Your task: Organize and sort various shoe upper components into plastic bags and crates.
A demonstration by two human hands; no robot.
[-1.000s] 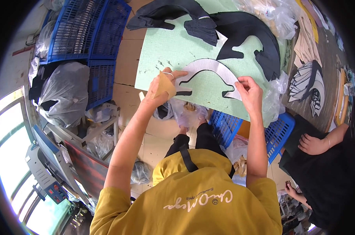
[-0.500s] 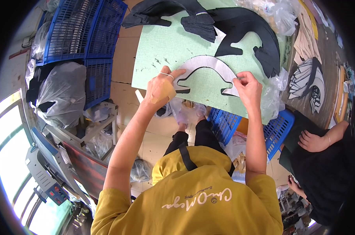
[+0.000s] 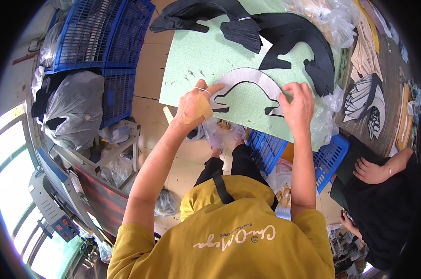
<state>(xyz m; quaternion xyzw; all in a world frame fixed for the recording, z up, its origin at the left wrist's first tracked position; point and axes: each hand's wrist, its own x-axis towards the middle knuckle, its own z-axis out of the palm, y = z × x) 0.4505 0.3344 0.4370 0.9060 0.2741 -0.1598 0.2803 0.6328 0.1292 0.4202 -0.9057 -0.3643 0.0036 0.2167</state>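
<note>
A grey-white arched piece point(image 3: 252, 76) with dark edges, like a cut shoe-upper part, lies on the green board point(image 3: 182, 60) in front of me. My left hand point(image 3: 195, 103) grips its left end, with one finger reaching over the top face. A white band circles a finger of that hand, and a beige patch point(image 3: 200, 109) covers its back near the wrist. Beside the right end, my right hand point(image 3: 298, 104) has its fingers raised and parted, with the thumb close to the piece's edge. Black curved pieces in bundles point(image 3: 296, 35) rest on the board's far side.
Blue plastic crates point(image 3: 87, 35) stack at the left, near a clear bag of dark material point(image 3: 75, 100). Another blue crate point(image 3: 331, 158) sits below the board's right side. Fanned grey pieces point(image 3: 359, 95) lie on the right-hand table. A co-worker's hand point(image 3: 372, 170) is at right.
My right hand's fingers have loosened from the arched piece's right end and lifted slightly. My left hand keeps its place at the left end. The whole view has shifted a little.
</note>
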